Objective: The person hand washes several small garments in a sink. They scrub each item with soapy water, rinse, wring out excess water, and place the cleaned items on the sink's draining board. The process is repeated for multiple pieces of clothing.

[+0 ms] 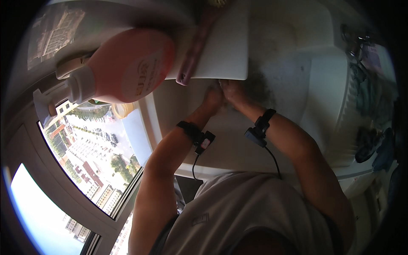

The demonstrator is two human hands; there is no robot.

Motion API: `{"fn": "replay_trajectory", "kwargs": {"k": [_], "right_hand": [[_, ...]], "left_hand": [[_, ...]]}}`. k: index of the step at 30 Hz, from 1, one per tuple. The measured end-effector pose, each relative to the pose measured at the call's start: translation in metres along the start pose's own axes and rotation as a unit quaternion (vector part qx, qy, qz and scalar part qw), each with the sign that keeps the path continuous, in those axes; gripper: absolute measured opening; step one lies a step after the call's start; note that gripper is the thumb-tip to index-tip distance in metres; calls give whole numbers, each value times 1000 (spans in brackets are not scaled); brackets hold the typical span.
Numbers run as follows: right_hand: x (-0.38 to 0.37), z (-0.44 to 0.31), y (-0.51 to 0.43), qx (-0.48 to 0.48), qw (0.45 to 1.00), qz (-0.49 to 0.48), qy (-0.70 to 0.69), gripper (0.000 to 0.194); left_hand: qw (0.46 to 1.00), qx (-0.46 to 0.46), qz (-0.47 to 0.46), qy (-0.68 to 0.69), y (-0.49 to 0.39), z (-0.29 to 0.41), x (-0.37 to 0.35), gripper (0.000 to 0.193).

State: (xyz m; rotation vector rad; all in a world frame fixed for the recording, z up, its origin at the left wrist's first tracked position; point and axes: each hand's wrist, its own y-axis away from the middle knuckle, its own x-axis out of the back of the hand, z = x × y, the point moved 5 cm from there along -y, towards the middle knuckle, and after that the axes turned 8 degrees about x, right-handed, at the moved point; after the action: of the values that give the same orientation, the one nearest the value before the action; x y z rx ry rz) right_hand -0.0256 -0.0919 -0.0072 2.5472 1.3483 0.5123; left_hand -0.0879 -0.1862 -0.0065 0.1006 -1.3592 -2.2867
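Note:
My left hand [213,97] and my right hand [234,92] are close together down in a white laundry sink [197,156]. Their fingertips are partly hidden under the front edge of a white ledge [223,63], so whether they hold anything does not show. Dark, murky patches [259,86] lie on the basin floor just right of my right hand. Both wrists wear black straps with small cabled devices.
A pink pump bottle [134,63] and a brush with a mauve handle [193,60] are on the ledge at upper left. The sink's ribbed washboard side [342,105] is at right, with dark cloth [366,143] beyond. A window frame [73,191] stands at left.

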Motion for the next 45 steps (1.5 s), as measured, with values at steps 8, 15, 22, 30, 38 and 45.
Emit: {"fn": "replay_trajectory", "kwargs": {"k": [8, 15, 22, 30, 38, 45], "right_hand": [[65, 10, 34, -33, 976, -29, 213, 26], [141, 68, 88, -323, 876, 214, -286, 26], [187, 98, 83, -216, 843, 378, -316, 19], [221, 96, 34, -121, 871, 394, -266, 25], [233, 33, -12, 150, 909, 256, 293, 20], [219, -11, -8, 99, 927, 335, 137, 25]], "left_hand": [[988, 1, -73, -137, 30, 22, -44, 57], [826, -302, -40, -475, -22, 49, -164, 43], [955, -79, 56, -281, -18, 109, -176, 35], [973, -128, 15, -191, -92, 119, -196, 24], [797, -494, 164, -306, -88, 154, -194, 32], [890, -397, 101, -198, -51, 176, -166, 36]]}}
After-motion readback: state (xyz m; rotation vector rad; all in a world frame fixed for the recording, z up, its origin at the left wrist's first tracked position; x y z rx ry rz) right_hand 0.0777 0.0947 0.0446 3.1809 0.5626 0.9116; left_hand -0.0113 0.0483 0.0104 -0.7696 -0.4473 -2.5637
